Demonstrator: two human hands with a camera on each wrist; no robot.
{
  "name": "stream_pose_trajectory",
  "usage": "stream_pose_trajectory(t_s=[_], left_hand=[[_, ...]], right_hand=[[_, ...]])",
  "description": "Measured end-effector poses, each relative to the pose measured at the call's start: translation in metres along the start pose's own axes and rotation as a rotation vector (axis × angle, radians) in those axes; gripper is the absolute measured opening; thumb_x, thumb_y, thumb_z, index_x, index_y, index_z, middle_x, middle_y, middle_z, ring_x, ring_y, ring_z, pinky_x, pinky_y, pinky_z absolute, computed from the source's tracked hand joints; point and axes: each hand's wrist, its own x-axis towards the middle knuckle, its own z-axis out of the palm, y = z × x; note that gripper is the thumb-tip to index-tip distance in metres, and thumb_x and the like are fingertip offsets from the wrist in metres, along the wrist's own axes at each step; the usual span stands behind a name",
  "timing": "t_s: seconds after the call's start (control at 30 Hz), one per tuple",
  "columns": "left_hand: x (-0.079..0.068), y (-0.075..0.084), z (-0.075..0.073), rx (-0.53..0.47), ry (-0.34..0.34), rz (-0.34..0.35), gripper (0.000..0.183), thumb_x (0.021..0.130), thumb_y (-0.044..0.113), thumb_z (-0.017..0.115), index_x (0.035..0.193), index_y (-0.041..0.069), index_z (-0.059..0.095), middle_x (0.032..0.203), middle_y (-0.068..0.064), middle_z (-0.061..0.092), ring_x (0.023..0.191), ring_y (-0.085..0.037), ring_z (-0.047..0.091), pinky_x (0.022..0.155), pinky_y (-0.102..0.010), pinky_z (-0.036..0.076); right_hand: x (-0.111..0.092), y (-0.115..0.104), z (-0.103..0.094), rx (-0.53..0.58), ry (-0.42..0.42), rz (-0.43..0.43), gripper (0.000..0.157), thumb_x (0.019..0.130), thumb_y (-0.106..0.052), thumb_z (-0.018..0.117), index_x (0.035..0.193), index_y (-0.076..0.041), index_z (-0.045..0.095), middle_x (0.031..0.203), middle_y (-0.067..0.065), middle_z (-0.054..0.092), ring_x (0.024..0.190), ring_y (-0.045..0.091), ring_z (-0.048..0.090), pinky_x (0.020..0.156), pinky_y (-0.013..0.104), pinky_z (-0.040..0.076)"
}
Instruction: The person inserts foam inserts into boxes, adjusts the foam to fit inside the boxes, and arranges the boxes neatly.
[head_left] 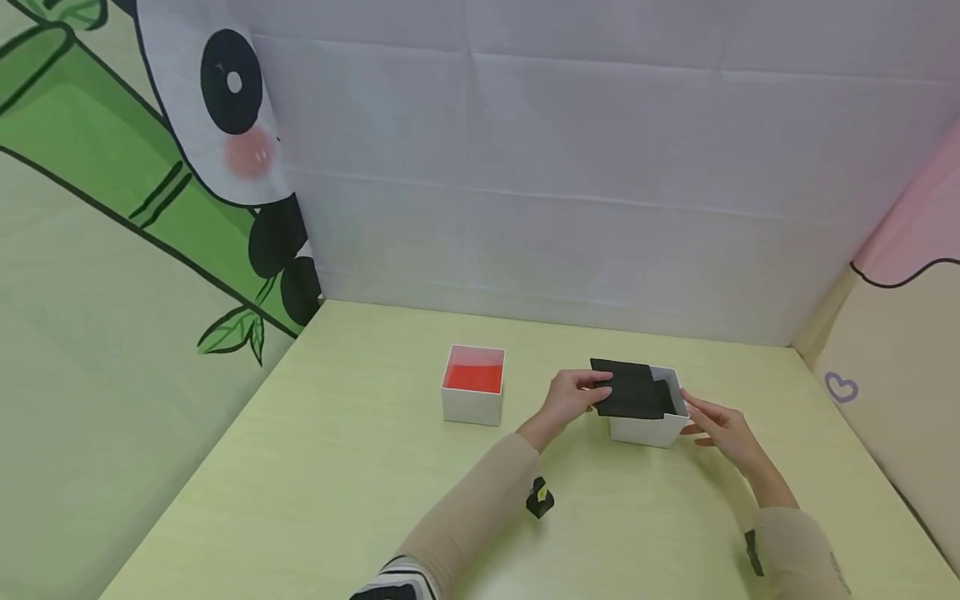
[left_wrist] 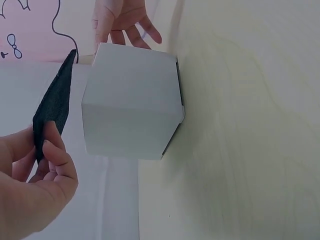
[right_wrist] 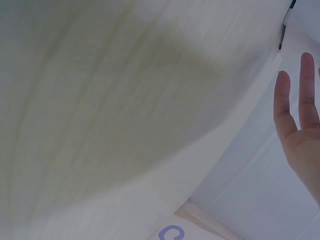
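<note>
My left hand (head_left: 572,393) pinches a thin black square sheet (head_left: 628,390), which looks like felt, between thumb and fingers. The sheet overlaps the top of an open white box (head_left: 647,431), with more black material (head_left: 664,397) showing inside it. In the left wrist view, the black sheet (left_wrist: 54,95) appears nearly edge-on beside the box's plain outer walls (left_wrist: 132,82). At the box's right side is my right hand (head_left: 722,429), fingertips right at the rim and wall. Its fingers look straight and spread in the right wrist view, where the hand (right_wrist: 305,135) is partly cut off.
A second white box (head_left: 472,408) stands to the left on the pale yellow table (head_left: 360,450), with red material (head_left: 474,378) inside. Behind the table hangs a light cloth backdrop (head_left: 525,167), and printed cloth (head_left: 112,333) lines the left side.
</note>
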Motion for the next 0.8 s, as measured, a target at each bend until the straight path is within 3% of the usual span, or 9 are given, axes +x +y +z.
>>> stream_pose_trajectory(t_s=[0.4,0.67,0.8], left_hand=[[0.025,0.006,0.023,0.096,0.031,-0.034,0.022,0.088,0.008,0.057,0.107,0.011,0.067,0.092,0.000,0.061,0.062,-0.008,0.055,0.057,-0.021,0.047],[0.036,0.010,0.033,0.261,0.041,-0.005,0.022,0.089,0.005,0.053,0.105,0.011,0.067,0.101,-0.002,0.062,0.057,-0.007,0.044,0.045,-0.018,0.033],[0.040,0.010,0.037,0.299,0.056,-0.017,0.023,0.089,0.004,0.052,0.103,0.011,0.068,0.104,-0.002,0.062,0.057,-0.009,0.044,0.044,-0.018,0.032]], right_hand=[[0.001,0.000,0.000,-0.003,0.003,0.012,0.039,0.094,-0.015,0.047,0.128,0.004,0.041,0.102,-0.025,0.054,0.079,0.021,0.064,0.064,0.033,0.051],[0.000,-0.001,-0.001,0.018,0.006,0.010,0.037,0.093,-0.016,0.048,0.128,-0.004,0.046,0.102,-0.026,0.054,0.078,0.018,0.064,0.064,0.035,0.051],[0.001,0.000,0.000,0.019,0.012,0.020,0.038,0.093,-0.017,0.048,0.128,-0.001,0.045,0.104,-0.022,0.055,0.079,0.019,0.064,0.064,0.036,0.051]])
